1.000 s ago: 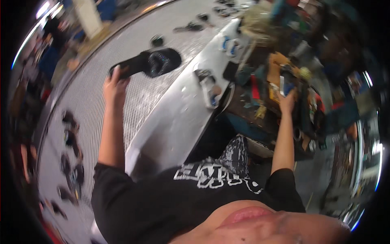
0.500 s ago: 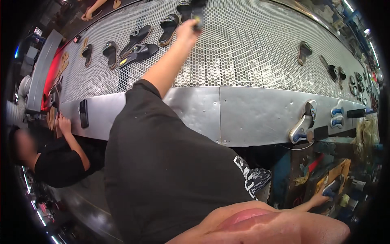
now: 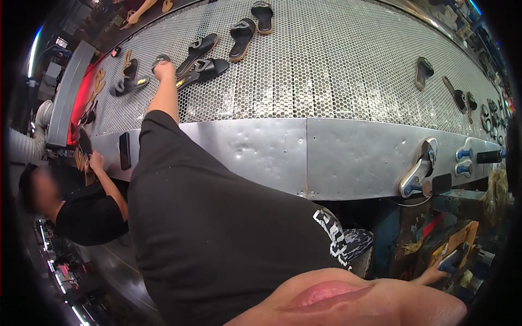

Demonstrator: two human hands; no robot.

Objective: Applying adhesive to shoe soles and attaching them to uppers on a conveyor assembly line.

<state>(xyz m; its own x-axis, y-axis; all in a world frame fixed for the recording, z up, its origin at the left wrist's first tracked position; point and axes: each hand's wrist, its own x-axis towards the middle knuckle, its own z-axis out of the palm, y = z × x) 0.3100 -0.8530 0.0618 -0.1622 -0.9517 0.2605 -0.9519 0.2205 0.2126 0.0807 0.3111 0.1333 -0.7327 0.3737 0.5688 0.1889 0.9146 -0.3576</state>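
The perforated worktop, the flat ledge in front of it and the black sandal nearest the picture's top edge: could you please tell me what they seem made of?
Perforated worktop: likely metal, silvery, with bright glints around its holes.
Flat ledge: probably sheet metal, dull silver, showing dents and a seam.
Black sandal: perhaps leather or synthetic, given its smooth, faint sheen.

White print (image 3: 333,237), probably lettering, on the black shirt (image 3: 217,228), illegible at this angle
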